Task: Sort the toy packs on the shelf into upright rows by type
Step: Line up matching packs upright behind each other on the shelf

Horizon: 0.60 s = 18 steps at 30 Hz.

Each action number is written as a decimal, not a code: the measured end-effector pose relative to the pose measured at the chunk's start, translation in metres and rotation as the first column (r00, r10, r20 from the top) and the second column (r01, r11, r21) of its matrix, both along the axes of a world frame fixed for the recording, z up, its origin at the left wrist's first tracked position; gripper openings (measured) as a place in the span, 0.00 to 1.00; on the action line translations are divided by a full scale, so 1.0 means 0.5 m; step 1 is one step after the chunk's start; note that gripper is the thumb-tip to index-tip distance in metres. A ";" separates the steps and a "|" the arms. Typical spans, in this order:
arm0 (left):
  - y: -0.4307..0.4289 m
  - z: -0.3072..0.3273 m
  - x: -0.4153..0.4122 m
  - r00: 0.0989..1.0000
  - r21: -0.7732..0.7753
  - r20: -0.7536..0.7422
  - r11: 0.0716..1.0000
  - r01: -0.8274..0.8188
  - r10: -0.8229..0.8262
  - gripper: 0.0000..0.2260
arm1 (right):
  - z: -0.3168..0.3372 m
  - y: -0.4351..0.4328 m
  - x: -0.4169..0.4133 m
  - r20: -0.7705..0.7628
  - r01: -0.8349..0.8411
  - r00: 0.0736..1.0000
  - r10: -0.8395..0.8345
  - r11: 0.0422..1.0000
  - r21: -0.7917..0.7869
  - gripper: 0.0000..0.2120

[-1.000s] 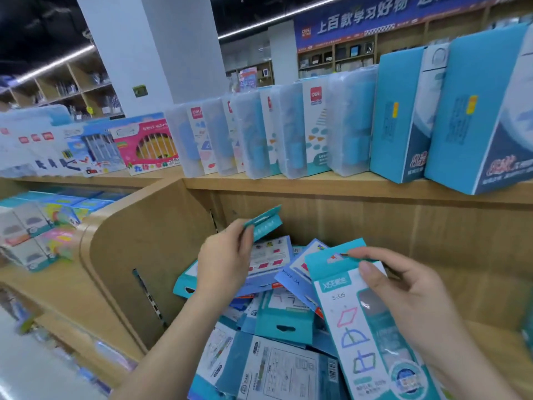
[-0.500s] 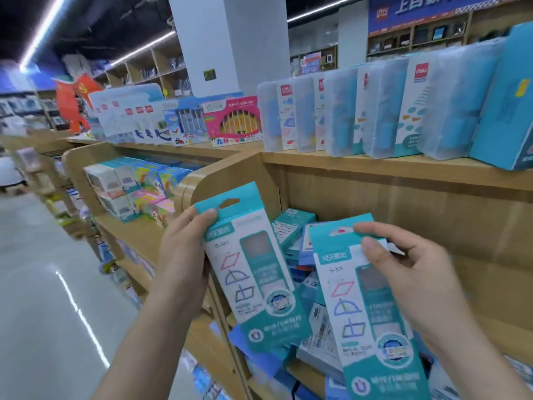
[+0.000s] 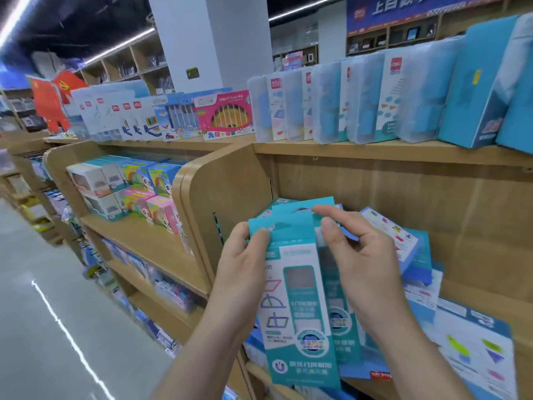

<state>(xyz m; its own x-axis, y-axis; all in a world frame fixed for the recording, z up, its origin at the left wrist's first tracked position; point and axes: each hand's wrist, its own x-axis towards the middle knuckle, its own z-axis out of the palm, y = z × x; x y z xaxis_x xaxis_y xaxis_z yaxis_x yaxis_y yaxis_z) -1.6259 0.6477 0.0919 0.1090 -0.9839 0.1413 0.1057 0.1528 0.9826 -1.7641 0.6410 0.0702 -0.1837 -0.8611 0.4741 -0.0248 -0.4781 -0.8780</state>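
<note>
Wooden store shelf (image 3: 403, 180), loose packs (image 3: 476, 350) heaped inside. Left hand (image 3: 245, 272) and right hand (image 3: 360, 255) each pinch a stacked teal pack (image 3: 297, 313) upright, tops aligned.

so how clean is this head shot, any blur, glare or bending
Head view: the teal packs between the left hand and right hand read fairly sharp, while the loose packs at lower right smear; the shelf edge bows from the wide lens; a ceiling light streaks across the glossy floor.

Two hands (image 3: 245, 272) (image 3: 363, 264) hold two teal toy packs (image 3: 300, 313) (image 3: 337, 284); six clear cases (image 3: 360, 99) stand above.
</note>
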 end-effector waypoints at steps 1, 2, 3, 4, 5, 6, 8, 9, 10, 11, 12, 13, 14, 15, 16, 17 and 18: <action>0.002 -0.005 -0.003 1.000 -0.005 0.012 1.000 -0.013 0.013 0.07 | -0.004 0.007 0.003 0.016 -0.006 1.000 0.006 1.000 0.013 0.09; 0.003 -0.007 -0.008 1.000 -0.010 0.016 1.000 -0.022 0.023 0.06 | -0.006 0.015 0.005 0.031 -0.030 0.999 0.029 0.999 0.026 0.12; 0.005 -0.007 -0.011 0.999 -0.015 0.015 0.999 -0.029 0.029 0.05 | -0.009 0.023 0.006 0.032 -0.065 0.997 0.064 0.997 0.045 0.15; 0.007 -0.005 -0.015 0.999 -0.017 0.004 0.999 -0.032 0.032 0.04 | -0.011 0.030 0.006 0.006 -0.089 0.996 0.088 0.993 0.072 0.20; 0.010 -0.004 -0.019 0.999 -0.012 -0.020 0.999 -0.031 0.031 0.03 | -0.012 0.037 0.008 -0.049 -0.090 0.994 0.095 0.991 0.098 0.25; 0.012 -0.002 -0.022 0.998 -0.001 -0.049 1.000 -0.024 0.024 0.03 | -0.014 0.042 0.008 -0.125 -0.067 0.989 0.081 0.991 0.115 0.29; 0.018 0.000 -0.024 0.995 0.022 -0.101 1.000 0.010 -0.008 0.03 | -0.013 0.053 0.012 -0.229 -0.008 0.973 0.033 0.994 0.105 0.29; 0.020 0.001 -0.024 0.992 0.026 -0.122 0.999 0.039 -0.035 0.03 | -0.013 0.055 0.012 -0.233 0.002 0.972 0.017 0.996 0.084 0.26; 0.024 0.001 -0.025 0.988 0.026 -0.137 0.997 0.073 -0.069 0.04 | -0.016 0.057 0.012 -0.223 0.005 0.975 0.008 0.998 0.058 0.25; 0.026 0.001 -0.025 0.984 0.017 -0.141 0.993 0.115 -0.111 0.05 | -0.019 0.059 0.010 -0.204 0.008 0.979 0.000 0.999 0.039 0.25; 0.031 0.001 -0.024 0.977 -0.001 -0.138 0.986 0.166 -0.164 0.08 | -0.020 0.061 0.007 -0.177 0.005 0.984 0.000 1.000 0.029 0.26; 0.036 -0.004 -0.022 0.968 -0.023 -0.125 0.976 0.216 -0.217 0.13 | -0.018 0.066 0.003 -0.131 -0.007 0.991 0.010 1.000 0.024 0.27; 0.043 -0.006 -0.019 0.958 -0.042 -0.097 0.963 0.265 -0.268 0.17 | -0.013 0.072 -0.003 -0.071 -0.023 0.997 0.024 1.000 0.015 0.27; 0.053 -0.009 -0.016 0.947 -0.053 -0.053 0.948 0.315 -0.318 0.21 | -0.005 0.079 -0.010 -0.002 -0.036 0.999 0.036 0.999 0.004 0.24; 0.065 -0.012 -0.015 0.932 -0.055 -0.005 0.931 0.361 -0.362 0.23 | 0.003 0.088 -0.018 0.067 -0.043 0.997 0.044 0.999 -0.010 0.22; 0.076 -0.016 -0.016 0.917 -0.054 0.031 0.916 0.398 -0.397 0.23 | 0.013 0.098 -0.024 0.125 -0.045 0.991 0.048 0.999 -0.027 0.20; 0.086 -0.020 -0.019 0.909 -0.051 0.052 0.908 0.417 -0.414 0.22 | 0.018 0.109 -0.028 0.159 -0.032 0.986 0.038 0.999 -0.038 0.20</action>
<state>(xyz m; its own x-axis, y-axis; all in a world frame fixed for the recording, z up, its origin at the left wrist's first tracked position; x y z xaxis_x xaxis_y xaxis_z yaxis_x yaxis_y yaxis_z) -1.6353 0.6908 0.0817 -0.3148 -0.9285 0.1970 0.1347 0.1617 0.9776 -1.7780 0.6955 0.0792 -0.2296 -0.8518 0.4708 0.1319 -0.5065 -0.8521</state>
